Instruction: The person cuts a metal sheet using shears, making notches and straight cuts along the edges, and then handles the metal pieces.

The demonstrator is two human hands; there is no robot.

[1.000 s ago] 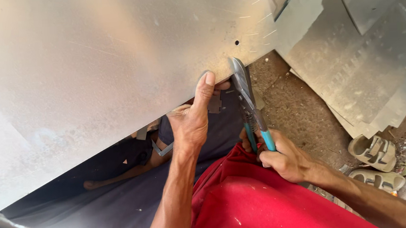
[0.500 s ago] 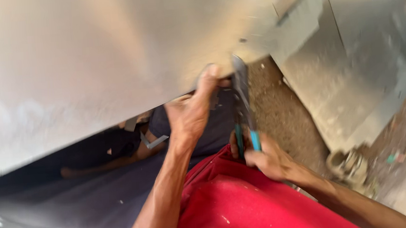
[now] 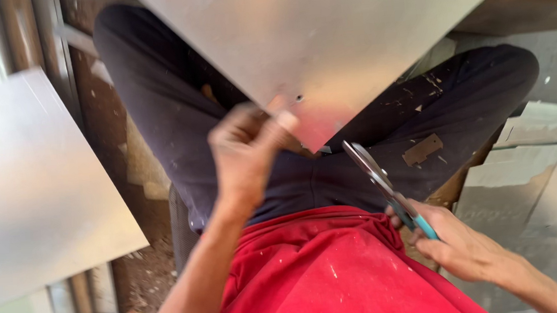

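Note:
A large grey metal sheet (image 3: pixel 328 33) hangs over my lap, its near corner pointing down at me. My left hand (image 3: pixel 245 152) pinches that corner between thumb and fingers. My right hand (image 3: pixel 454 242) grips the teal handles of metal snips (image 3: pixel 376 175). The blades point up and left, just below the sheet's corner and apart from it. I sit in dark trousers (image 3: pixel 169 119) and a red shirt (image 3: pixel 328 278).
Another flat metal sheet (image 3: pixel 29 189) lies at the left. Cut sheet pieces (image 3: pixel 532 176) are stacked at the right. A small metal offcut (image 3: pixel 424 150) rests on my right thigh. Dirt floor with scraps (image 3: pixel 143 286) shows at the lower left.
The sheet has swung round so its corner now faces me. The snips have come out of the sheet's edge and dropped lower right. My left hand still holds the sheet.

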